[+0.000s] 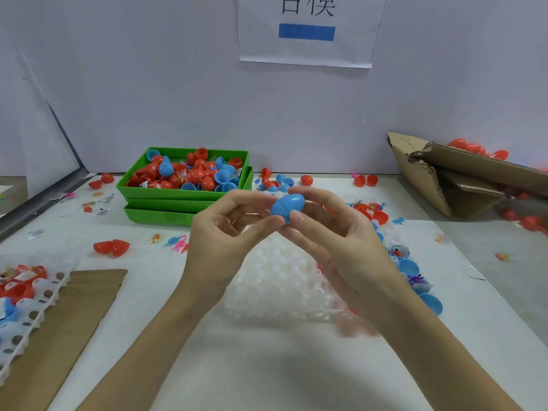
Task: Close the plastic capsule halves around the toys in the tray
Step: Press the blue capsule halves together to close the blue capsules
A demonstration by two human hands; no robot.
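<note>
Spreading across the white table (267, 366), the clear tray (284, 280) sits below both raised hands. The left hand (219, 232) and right hand (335, 241) pinch a blue capsule (287, 204) between fingertips and thumbs, above the tray's far end. A seam line shows around it; pressing both halves squarely together, rims aligned, should likely seat them evenly. Whether a toy sits inside cannot be seen. The right forearm hides much of the tray's right side, and its cups blur together.
</note>
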